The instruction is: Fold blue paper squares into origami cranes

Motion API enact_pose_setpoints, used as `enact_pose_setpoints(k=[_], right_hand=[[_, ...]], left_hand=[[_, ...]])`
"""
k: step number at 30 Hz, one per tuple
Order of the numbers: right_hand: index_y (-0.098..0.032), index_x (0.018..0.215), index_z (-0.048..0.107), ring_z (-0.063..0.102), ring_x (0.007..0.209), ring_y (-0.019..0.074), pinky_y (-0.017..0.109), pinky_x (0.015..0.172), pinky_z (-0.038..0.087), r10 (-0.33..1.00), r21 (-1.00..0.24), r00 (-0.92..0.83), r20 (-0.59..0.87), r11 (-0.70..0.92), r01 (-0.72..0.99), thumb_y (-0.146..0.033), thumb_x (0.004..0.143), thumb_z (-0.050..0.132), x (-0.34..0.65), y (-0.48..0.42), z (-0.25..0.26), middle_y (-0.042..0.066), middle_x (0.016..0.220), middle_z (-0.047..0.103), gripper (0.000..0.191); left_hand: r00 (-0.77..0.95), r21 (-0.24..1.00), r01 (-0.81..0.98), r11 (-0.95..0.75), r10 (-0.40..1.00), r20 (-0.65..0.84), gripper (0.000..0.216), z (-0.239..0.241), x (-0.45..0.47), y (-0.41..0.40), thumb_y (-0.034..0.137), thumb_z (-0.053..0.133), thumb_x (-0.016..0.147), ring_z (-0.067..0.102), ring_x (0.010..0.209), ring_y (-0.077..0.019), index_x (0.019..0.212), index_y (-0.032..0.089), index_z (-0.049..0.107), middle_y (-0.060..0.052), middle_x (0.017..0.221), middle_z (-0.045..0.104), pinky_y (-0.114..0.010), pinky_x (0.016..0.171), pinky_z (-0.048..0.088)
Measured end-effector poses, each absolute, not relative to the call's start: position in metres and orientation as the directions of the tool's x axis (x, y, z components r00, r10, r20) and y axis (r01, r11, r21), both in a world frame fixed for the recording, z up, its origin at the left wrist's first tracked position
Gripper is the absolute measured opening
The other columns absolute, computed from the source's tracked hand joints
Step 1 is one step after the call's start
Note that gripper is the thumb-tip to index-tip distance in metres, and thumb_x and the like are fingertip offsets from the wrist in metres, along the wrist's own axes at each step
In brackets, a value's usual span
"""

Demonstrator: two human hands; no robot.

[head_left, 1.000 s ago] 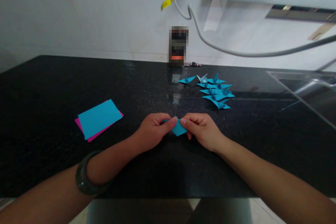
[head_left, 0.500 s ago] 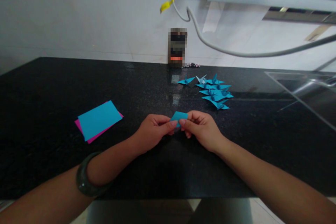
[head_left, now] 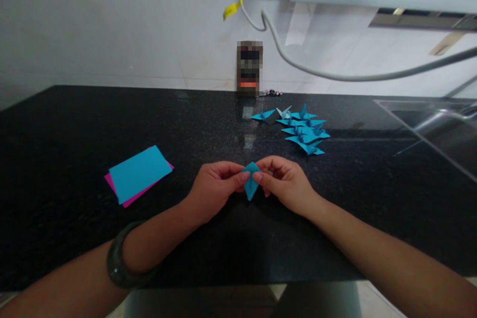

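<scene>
A small piece of folded blue paper (head_left: 251, 190), kite-shaped with its long point toward me, is pinched between my two hands above the dark counter. My left hand (head_left: 216, 186) grips its left edge, thumb on top and fingers behind. On the other edge, my right hand (head_left: 285, 179) holds it the same way, with the thumb pressed on the front. The two thumb tips nearly meet over the paper's middle. Beyond my right hand lie several folded paper cranes (head_left: 307, 134), mostly blue, with one paler crane (head_left: 284, 112) at the back.
To the left, blue sheets (head_left: 140, 174) rest on pink paper (head_left: 125, 203). A phone-like blurred object (head_left: 249, 67) leans against the wall, with a beaded string (head_left: 272, 93) beside it. A sink (head_left: 439, 119) is at the right. A grey cable (head_left: 335, 77) hangs across the wall.
The folded blue paper now shows a full kite shape with its point toward me; before, it was a shorter, flat-topped piece. Both hands keep their pinch, and the view has shifted slightly.
</scene>
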State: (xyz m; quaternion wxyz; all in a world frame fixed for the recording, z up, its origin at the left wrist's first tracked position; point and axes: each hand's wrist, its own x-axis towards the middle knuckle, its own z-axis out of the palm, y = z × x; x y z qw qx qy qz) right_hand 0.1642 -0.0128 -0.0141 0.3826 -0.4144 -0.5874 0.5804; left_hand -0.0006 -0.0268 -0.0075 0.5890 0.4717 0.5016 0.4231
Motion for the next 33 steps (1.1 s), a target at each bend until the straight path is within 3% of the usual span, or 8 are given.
enact_pose_setpoints(k=[6, 14, 24, 30, 33], right_hand=[[-0.015, 0.073, 0.059, 0.046, 0.042, 0.0049, 0.019, 0.04, 0.039, 0.943, -0.998, -0.328, -0.061, -0.06, 0.012, -0.04, 0.062, 0.072, 0.1627, -0.0135, -0.0126, -0.002, 0.058, 0.06, 0.029], [-0.015, 0.081, 0.062, 0.052, 0.043, 0.0066, 0.02, 0.043, 0.043, 0.935, -0.998, -0.352, -0.038, -0.056, -0.04, -0.031, 0.065, 0.069, 0.1664, -0.0123, -0.0146, -0.004, 0.055, 0.059, 0.023], [-0.016, 0.073, 0.064, 0.051, 0.041, 0.0058, 0.019, 0.042, 0.041, 0.947, -0.997, -0.32, -0.006, -0.031, -0.072, -0.019, 0.065, 0.065, 0.1662, -0.0127, -0.0123, -0.004, 0.053, 0.058, 0.008], [-0.017, 0.068, 0.064, 0.054, 0.045, 0.0061, 0.019, 0.045, 0.044, 0.936, -0.994, -0.337, 0.105, 0.086, -0.07, -0.012, 0.066, 0.059, 0.1692, -0.0131, -0.0134, -0.003, 0.063, 0.057, 0.007], [-0.017, 0.069, 0.065, 0.056, 0.051, 0.0068, 0.02, 0.048, 0.046, 0.91, -0.969, -0.338, 0.24, 0.248, -0.019, -0.009, 0.069, 0.057, 0.1714, -0.0124, -0.0156, -0.001, 0.068, 0.057, 0.012]], left_hand=[[0.116, 0.965, -0.159, 0.207, 0.975, -0.19, 0.026, -0.01, 0.0013, -0.0278, 0.022, 0.076, 0.058, 0.061, 0.056, -0.01, 0.076, 0.014, 0.06, 0.002, 0.063, 0.066, -0.022, 0.056, 0.05], [0.153, 0.969, -0.177, 0.176, 0.977, -0.149, 0.024, -0.0123, -0.0001, -0.0284, 0.019, 0.075, 0.06, 0.062, 0.057, -0.0096, 0.077, 0.015, 0.057, 0.003, 0.063, 0.066, -0.021, 0.058, 0.051], [0.119, 0.979, -0.162, 0.127, 0.987, -0.108, 0.014, -0.0077, 0.001, -0.0302, 0.015, 0.072, 0.059, 0.06, 0.055, -0.0085, 0.067, 0.015, 0.06, 0.004, 0.059, 0.064, -0.02, 0.056, 0.051], [0.172, 0.96, -0.212, 0.183, 0.974, -0.147, 0.018, -0.0099, -0.0006, -0.0292, 0.016, 0.074, 0.058, 0.063, 0.06, -0.0097, 0.073, 0.015, 0.064, 0.003, 0.064, 0.068, -0.021, 0.061, 0.052], [0.244, 0.917, -0.253, 0.308, 0.938, -0.248, 0.022, -0.0092, -0.0009, -0.0285, 0.03, 0.07, 0.066, 0.065, 0.063, -0.0126, 0.08, 0.015, 0.064, -0.001, 0.068, 0.07, -0.024, 0.061, 0.052]])
